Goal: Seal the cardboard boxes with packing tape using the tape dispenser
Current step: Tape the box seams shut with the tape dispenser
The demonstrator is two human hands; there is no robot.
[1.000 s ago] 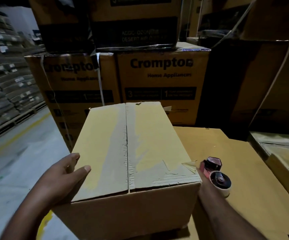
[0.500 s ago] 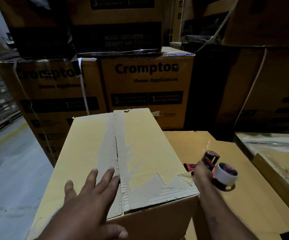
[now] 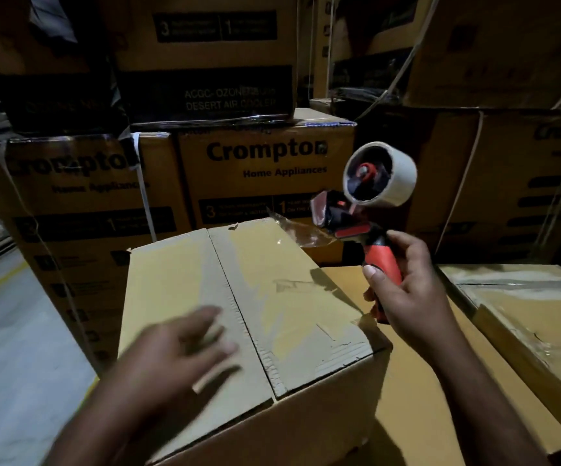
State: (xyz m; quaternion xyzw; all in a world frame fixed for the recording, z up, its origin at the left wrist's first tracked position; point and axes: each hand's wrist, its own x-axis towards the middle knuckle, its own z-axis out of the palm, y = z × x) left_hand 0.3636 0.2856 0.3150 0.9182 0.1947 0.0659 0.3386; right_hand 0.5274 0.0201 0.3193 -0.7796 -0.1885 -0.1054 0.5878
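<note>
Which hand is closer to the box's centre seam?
Left. The left hand is over the box beside the seam; the right hand holds the tape dispenser past its right edge.

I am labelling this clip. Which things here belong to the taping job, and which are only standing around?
Job: tape dispenser, gripped by the right hand; plain box, left hand over it.
Standing around: stacked Crompton cartons; taped box on the right.
</note>
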